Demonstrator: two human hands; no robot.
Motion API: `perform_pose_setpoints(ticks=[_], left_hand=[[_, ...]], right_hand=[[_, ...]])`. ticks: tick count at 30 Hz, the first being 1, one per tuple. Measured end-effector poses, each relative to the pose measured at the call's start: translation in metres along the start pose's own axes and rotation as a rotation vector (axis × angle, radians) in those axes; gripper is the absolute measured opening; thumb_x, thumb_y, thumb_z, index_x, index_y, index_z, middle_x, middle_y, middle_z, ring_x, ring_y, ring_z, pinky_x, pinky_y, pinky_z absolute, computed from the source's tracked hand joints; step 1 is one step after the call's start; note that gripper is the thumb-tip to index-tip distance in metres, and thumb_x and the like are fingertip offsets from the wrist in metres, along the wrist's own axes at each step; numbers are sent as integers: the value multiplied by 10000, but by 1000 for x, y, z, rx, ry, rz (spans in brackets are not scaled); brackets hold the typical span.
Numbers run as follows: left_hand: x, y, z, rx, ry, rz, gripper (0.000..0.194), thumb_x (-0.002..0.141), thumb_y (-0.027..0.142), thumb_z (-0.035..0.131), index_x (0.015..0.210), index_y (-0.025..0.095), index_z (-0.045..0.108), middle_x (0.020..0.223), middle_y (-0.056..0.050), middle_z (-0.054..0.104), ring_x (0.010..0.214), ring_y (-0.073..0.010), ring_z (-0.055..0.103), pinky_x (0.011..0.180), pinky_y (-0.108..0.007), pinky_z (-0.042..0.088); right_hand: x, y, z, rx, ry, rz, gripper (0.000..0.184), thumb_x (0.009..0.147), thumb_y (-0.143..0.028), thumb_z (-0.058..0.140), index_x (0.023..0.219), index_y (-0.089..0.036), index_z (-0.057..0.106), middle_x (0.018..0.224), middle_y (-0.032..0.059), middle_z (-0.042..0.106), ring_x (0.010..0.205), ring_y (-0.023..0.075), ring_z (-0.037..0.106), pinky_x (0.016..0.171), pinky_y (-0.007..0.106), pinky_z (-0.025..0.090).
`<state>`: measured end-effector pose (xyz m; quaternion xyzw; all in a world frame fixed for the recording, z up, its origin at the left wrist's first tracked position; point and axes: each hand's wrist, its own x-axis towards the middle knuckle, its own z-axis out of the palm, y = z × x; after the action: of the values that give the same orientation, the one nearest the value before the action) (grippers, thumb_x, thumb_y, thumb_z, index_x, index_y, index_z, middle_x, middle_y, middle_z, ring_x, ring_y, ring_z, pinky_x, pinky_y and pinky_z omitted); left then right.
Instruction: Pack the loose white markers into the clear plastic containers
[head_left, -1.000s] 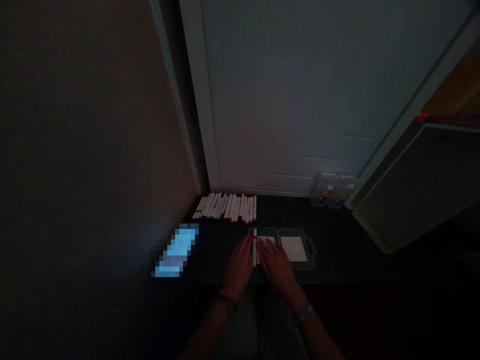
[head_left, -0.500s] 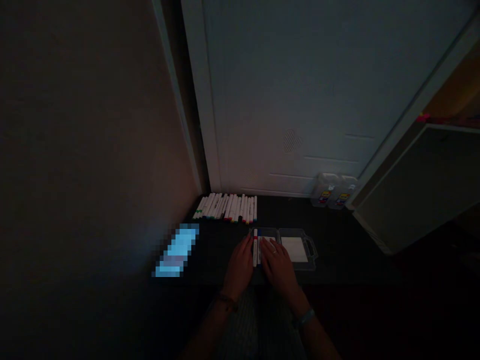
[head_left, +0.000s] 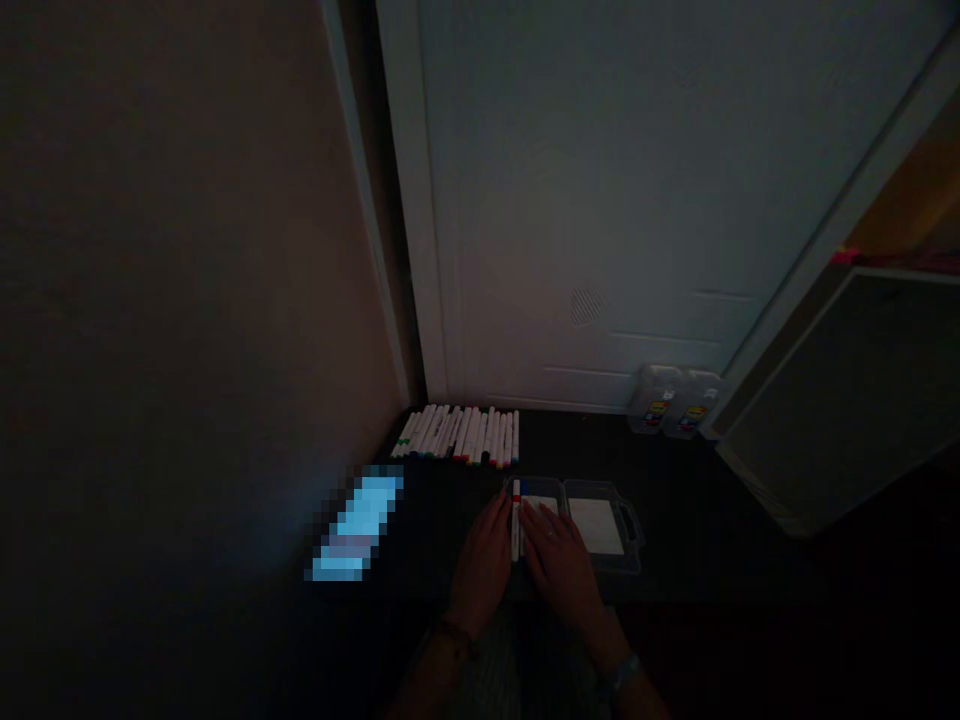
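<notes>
A clear plastic case (head_left: 639,540) lies opened flat on the dark table, its handle pointing right. A white marker (head_left: 516,525) with a red band rests lengthwise in its left half, with a bit of blue beside it. A white card (head_left: 596,527) lies in the right half. My left hand (head_left: 484,550) rests along the case's left edge, fingers stretched out beside the marker. Over the left half lies my right hand (head_left: 559,560), fingers spread and covering part of the case. Neither hand visibly grips anything; what lies under the right fingers is partly hidden.
Many white markers (head_left: 457,435) with coloured ends lie in a row at the back left. A blurred bright screen (head_left: 358,525) sits at the left. Two clear cases (head_left: 675,402) stand against the white door (head_left: 570,200). The room is dim.
The view has tilted slightly, so everything sits a little lower in the picture. My hands stay at the case in nearly the same pose, and the marker stays between them.
</notes>
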<state>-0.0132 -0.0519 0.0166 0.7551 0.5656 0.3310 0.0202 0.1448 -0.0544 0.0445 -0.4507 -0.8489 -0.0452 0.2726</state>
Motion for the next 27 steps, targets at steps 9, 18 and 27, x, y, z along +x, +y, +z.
perform_pose_setpoints(ticks=[9, 18, 27], left_hand=[[2, 12, -19, -5, 33, -33, 398, 922, 172, 393, 1294, 252, 510, 1375, -52, 503, 1237, -222, 490, 1027, -445, 438], [84, -53, -113, 74, 154, -105, 262, 937, 297, 422, 1096, 199, 607, 1130, -54, 625, 1102, -215, 542, 1026, -374, 395], [135, -185, -130, 444, -216, -368, 277, 860, 86, 415, 1011, 70, 647, 1075, -182, 662, 995, -238, 618, 882, -343, 450]], right_hand=[[-10, 3, 8, 72, 41, 7, 457, 892, -139, 433, 1332, -240, 506, 1330, 26, 563, 1219, 234, 513, 1006, 438, 447], [-9, 3, 6, 94, 36, 14, 477, 893, -140, 443, 1358, -239, 478, 1335, 25, 560, 1190, 238, 535, 978, 436, 480], [-11, 4, 10, 94, 53, 12, 478, 897, -144, 443, 1362, -250, 475, 1332, 25, 561, 1161, 225, 561, 969, 418, 495]])
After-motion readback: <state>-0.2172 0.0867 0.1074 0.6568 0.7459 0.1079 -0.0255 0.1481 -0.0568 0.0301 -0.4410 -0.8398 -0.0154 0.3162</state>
